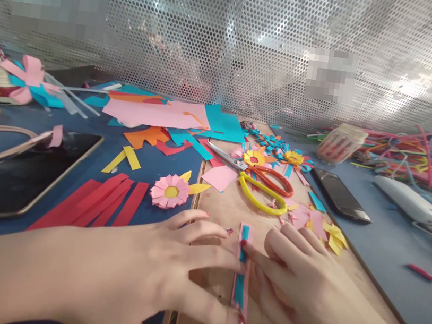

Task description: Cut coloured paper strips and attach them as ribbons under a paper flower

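Observation:
A narrow paper strip, blue laid on pink, lies flat and lengthwise on the bare wooden board. My left hand comes in from the left with fingers spread. Its thumb touches the strip's near end and a fingertip rests across its middle. On the other side, my right hand presses an index fingertip onto the strip's far part. The other right fingers are folded in with nothing visible in them. Beyond the hands lie scissors with one red and one yellow handle loop, and a pink paper flower.
Red paper strips and a tablet lie left. Coloured sheets and more paper flowers are farther back. To the right are a dark phone, a white glue gun and a clear jar. A perforated metal panel stands behind.

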Demonstrator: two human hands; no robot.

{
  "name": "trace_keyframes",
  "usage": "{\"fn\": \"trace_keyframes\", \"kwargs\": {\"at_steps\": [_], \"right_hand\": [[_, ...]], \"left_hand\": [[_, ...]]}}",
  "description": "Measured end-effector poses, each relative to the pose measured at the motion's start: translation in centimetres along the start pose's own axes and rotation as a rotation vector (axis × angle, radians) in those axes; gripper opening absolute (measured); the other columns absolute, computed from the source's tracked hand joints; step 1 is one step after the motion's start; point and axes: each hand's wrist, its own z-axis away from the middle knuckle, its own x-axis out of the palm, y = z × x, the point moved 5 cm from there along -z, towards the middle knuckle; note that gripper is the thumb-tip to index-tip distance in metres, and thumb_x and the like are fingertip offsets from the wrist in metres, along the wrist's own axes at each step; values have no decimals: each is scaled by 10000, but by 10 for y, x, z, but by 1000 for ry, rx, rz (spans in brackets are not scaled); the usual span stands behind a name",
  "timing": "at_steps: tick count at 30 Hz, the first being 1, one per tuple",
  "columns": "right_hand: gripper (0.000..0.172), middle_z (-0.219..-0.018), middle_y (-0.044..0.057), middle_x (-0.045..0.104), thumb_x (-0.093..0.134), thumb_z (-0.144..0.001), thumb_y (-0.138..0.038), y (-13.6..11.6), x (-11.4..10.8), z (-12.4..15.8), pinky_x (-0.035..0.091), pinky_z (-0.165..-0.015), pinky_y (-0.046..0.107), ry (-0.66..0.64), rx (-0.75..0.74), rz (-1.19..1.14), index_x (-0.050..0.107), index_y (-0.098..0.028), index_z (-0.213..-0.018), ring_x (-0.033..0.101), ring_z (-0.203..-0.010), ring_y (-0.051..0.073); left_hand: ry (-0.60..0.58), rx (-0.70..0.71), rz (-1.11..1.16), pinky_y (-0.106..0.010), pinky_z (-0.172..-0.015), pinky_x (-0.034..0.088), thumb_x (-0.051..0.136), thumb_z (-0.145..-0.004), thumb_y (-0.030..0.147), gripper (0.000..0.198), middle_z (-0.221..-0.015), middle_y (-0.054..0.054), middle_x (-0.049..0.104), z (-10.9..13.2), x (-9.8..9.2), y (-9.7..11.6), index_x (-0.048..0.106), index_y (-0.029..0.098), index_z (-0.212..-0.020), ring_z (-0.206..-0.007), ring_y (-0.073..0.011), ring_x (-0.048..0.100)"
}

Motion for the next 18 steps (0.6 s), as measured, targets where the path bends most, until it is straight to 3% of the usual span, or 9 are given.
{"fn": "trace_keyframes", "kwargs": {"at_steps": [4,7,11,14,18], "right_hand": [[215,-718,22,517,448,-857,-156,-1,0,-2,311,-665,318,2,-31,20,562,-169,-675,426,-685,154],[187,-714,22,501,446,-860,-161,4,-6,3,317,-640,297,-22,4,-39,587,-177,-738,425,-669,147],[192,-674,24,474,431,-849,-122,5,-14,15,299,-593,285,44,-21,-88,612,-179,-822,402,-625,141],[211,-651,23,465,422,-823,-78,-1,-9,23,257,-568,289,73,-97,-72,600,-169,-757,380,-606,136],[213,-641,18,463,420,-809,-64,-7,1,22,244,-559,288,111,-131,-58,547,-161,-669,377,-598,129]], "left_hand": [[54,13,39,-513,-1059,255,680,-700,400,506,-1324,-31,509,1,-1,1,584,324,-1191,-1217,-319,408],[40,7,32,-529,-1061,244,666,-716,395,514,-1324,-28,514,3,2,-2,564,337,-1217,-1196,-316,427],[76,54,26,-547,-1077,201,636,-749,364,505,-1350,-7,490,6,4,-4,530,372,-1243,-1197,-305,431],[108,41,17,-513,-1084,229,654,-732,400,488,-1318,-34,493,7,3,-5,565,347,-1208,-1228,-303,405],[45,12,-34,-516,-1081,240,656,-714,455,518,-1376,-57,414,6,5,-5,562,348,-1213,-1282,-321,349]]}}
